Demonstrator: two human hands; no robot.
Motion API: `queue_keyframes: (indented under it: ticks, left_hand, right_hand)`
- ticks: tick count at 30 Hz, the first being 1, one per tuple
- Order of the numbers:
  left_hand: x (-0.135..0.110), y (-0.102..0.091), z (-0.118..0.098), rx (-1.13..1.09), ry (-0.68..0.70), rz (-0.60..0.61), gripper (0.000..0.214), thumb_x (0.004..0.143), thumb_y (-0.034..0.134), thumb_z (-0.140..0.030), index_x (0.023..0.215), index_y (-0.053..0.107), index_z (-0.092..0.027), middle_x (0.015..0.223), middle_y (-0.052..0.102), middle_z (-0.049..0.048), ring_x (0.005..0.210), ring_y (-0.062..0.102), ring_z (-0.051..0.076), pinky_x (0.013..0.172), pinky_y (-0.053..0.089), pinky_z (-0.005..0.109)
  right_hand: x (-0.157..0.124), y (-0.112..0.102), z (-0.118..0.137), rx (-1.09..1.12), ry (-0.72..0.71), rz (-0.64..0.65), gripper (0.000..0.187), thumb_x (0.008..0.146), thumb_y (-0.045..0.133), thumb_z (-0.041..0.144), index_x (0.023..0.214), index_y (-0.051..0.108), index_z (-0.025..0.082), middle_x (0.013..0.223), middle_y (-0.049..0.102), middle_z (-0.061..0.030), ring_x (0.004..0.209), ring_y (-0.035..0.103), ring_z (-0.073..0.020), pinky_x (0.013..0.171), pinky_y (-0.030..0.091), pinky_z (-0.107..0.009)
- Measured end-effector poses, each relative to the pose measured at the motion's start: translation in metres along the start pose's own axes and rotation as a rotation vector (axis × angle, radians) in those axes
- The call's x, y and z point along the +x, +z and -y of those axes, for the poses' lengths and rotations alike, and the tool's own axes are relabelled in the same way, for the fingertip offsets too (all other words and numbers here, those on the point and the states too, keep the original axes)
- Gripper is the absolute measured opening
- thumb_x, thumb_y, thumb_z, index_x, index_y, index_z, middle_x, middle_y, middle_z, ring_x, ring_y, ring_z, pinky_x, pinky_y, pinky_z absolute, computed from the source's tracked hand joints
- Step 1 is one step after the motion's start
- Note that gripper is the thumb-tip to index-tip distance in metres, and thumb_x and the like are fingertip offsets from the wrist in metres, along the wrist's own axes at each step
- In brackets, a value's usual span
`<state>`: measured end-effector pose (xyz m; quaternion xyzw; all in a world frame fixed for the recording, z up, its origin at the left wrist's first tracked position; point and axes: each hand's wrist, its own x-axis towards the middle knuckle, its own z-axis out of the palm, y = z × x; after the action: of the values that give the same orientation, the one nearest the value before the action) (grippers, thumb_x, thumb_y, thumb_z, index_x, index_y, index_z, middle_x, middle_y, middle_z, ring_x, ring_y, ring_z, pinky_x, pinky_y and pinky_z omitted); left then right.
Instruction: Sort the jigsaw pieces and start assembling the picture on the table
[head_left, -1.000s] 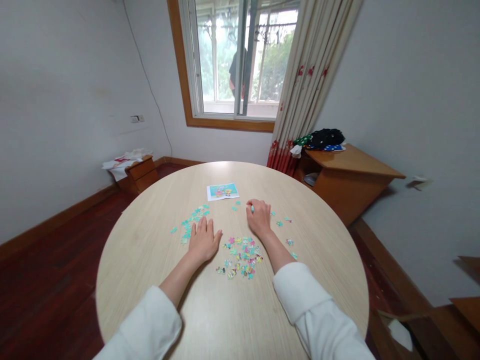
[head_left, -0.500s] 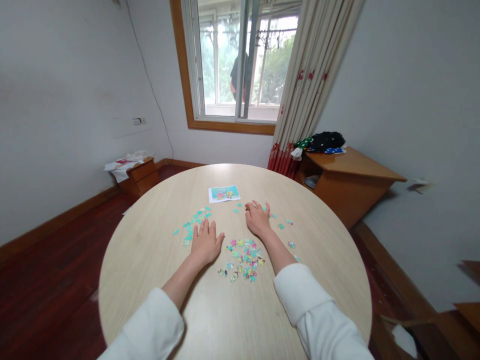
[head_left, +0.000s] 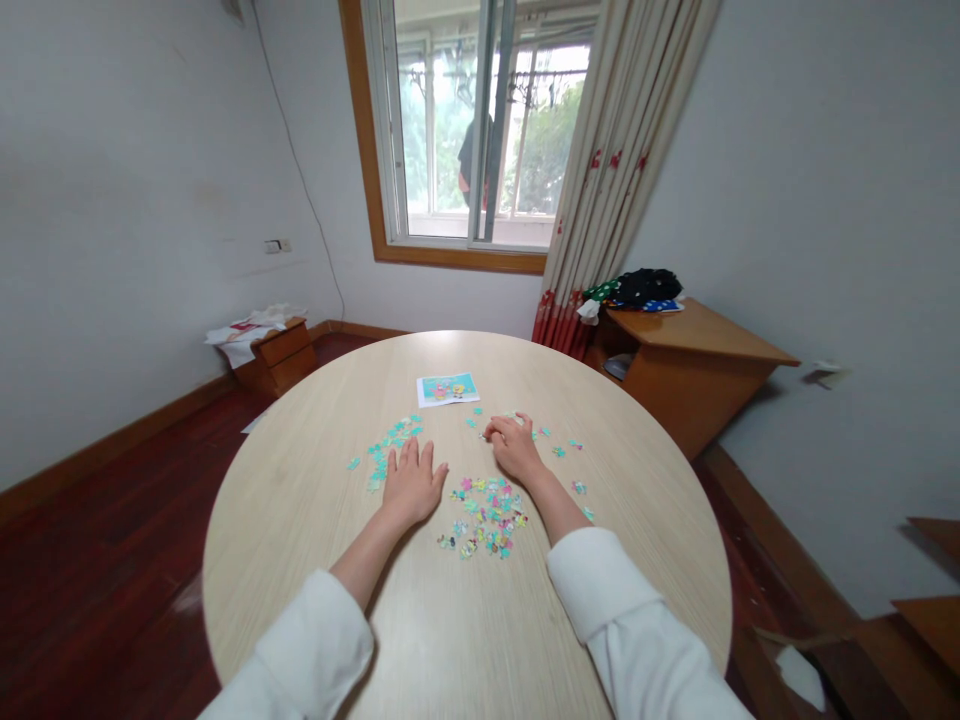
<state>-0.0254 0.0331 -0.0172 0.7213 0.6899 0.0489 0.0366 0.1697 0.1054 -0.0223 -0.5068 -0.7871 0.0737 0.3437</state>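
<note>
My left hand [head_left: 412,484] lies flat on the table, palm down with its fingers spread. Its fingertips are beside a loose group of mostly teal puzzle pieces [head_left: 394,436]. My right hand [head_left: 514,446] is curled, thumb and fingers drawn together at a small puzzle piece [head_left: 482,436] just above or on the tabletop. A mixed heap of pink, yellow and teal puzzle pieces [head_left: 491,515] lies between my forearms. Beyond the hands is a picture card [head_left: 450,389] with cartoon figures on a teal ground.
The round wooden table [head_left: 300,560] fills the middle of the view. Several stray puzzle pieces [head_left: 559,452] lie right of my right hand. A wooden desk [head_left: 705,350] with cloths on it stands at the right, a small cabinet [head_left: 285,355] at the left. A person [head_left: 472,160] is behind the window.
My right hand has moved slightly toward me and left, its fingers more curled, and a small piece now shows at its fingertips. My left hand stays in place.
</note>
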Motion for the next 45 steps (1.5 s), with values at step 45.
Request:
queue_keyframes:
  ticks: [45]
  left_hand:
    - [0.003,0.003,0.01,0.017,0.045,0.006,0.053,0.094,0.026,-0.041,0.14,0.036,-0.014,0.151,0.027,0.0194,0.141,0.022,0.027,0.113,0.015,0.046]
  right_hand:
    - [-0.029,-0.023,0.057,0.101,0.433,0.162,0.029,0.09,0.028,0.021,0.077,0.055,0.019,0.07,0.062,-0.0003,0.073,0.054,-0.0152,0.08,0.035,-0.029]
